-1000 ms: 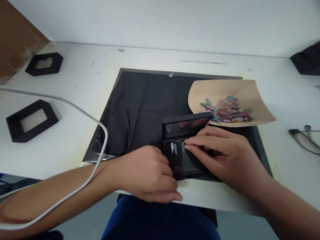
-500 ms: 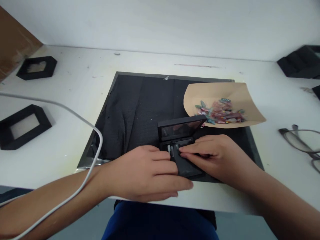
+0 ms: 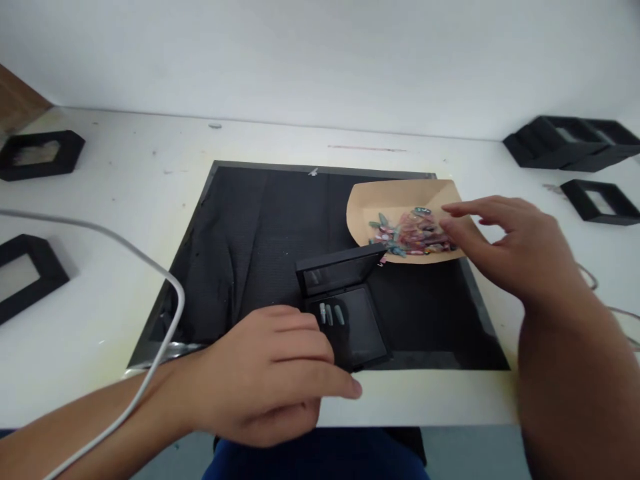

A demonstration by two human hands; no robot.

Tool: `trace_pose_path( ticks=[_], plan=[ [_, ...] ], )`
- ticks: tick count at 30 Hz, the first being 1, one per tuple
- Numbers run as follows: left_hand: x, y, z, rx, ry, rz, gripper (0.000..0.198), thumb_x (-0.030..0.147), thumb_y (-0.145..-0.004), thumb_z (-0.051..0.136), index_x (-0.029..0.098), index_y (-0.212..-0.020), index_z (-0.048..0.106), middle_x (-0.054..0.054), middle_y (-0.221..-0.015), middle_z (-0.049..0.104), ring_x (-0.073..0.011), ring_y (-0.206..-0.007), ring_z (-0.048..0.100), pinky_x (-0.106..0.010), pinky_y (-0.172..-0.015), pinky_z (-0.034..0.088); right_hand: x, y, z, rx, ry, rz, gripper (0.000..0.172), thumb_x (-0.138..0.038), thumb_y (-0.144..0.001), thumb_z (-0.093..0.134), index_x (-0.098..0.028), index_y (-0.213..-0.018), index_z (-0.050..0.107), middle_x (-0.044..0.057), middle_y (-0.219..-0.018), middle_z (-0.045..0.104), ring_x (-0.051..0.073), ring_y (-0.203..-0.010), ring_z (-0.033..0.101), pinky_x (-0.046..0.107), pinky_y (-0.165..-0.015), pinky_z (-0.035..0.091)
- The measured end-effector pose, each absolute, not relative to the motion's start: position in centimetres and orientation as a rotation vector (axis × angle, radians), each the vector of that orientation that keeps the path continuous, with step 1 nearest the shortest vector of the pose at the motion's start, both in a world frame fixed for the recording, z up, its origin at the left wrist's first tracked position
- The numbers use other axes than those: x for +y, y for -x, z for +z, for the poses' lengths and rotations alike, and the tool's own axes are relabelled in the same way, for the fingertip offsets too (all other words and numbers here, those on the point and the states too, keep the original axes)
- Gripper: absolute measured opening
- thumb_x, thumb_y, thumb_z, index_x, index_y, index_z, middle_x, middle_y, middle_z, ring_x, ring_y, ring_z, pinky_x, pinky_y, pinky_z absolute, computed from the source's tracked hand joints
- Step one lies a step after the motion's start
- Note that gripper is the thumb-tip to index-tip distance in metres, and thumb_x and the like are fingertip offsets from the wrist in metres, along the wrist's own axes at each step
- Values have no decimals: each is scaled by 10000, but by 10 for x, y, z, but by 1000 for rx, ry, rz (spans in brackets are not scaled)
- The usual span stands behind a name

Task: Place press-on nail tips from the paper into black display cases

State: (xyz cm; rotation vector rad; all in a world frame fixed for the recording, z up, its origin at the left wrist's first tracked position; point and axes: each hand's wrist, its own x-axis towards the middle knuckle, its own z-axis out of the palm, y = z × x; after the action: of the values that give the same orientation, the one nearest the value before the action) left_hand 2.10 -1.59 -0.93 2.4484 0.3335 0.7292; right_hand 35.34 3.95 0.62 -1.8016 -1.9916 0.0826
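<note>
A small black case (image 3: pixel 367 327) lies on the black mat with its windowed lid (image 3: pixel 343 269) raised. Three grey-green press-on nails (image 3: pixel 331 314) sit side by side in its left part. My left hand (image 3: pixel 275 373) is curled over the case's near left edge, its index finger stretching past the front; the fingertips on the case are partly hidden. Over the right side of a tan paper tray (image 3: pixel 363 220) hovers my right hand (image 3: pixel 520 247), thumb and index finger apart with nothing visible between them. Mixed pink and teal press-on nails (image 3: pixel 413 233) are heaped in the tray.
A white cable (image 3: pixel 150 260) crosses over my left forearm. Black hexagonal frames (image 3: pixel 43 155) stand at the left, with more black frames (image 3: pixel 560 143) stacked at the back right. Glasses lie partly hidden behind my right arm. A black mat (image 3: pixel 260 227) covers the white table's middle.
My right hand has left the case and moved up and right to the tray, its fingers parting. Three nails now show in the case. My left hand stays by the case; the view has shifted.
</note>
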Motion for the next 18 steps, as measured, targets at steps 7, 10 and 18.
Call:
trace_pose_path(
  ticks=[7,10,18],
  plan=[
    [-17,-21,-8,252,-2463,678,342,62,-813,457,172,-1089,626,-3,-660,597,-184,-577,502,-338,-546,387,34,-347,7,-2014,1846,227,303,-353,-923,612,-259,-1189,725,83,-1145,759,313,-1036,687,447,-824,532],
    [-16,-21,-8,244,-2476,630,358,39,-816,458,171,-1105,622,-1,-654,572,-187,-579,482,-347,-543,368,44,-348,6,-2019,1976,88,325,-337,-923,587,-208,-1179,741,116,-1135,764,324,-1050,678,475,-888,530],
    [-13,-24,-7,172,-2464,482,443,-7,-729,452,148,-1114,608,-13,-678,550,-187,-570,435,-350,-509,299,70,-342,-16,-2160,1967,-71,321,-320,-911,554,-193,-1097,783,130,-1255,676,360,-1214,564,541,-1050,451]
  ],
)
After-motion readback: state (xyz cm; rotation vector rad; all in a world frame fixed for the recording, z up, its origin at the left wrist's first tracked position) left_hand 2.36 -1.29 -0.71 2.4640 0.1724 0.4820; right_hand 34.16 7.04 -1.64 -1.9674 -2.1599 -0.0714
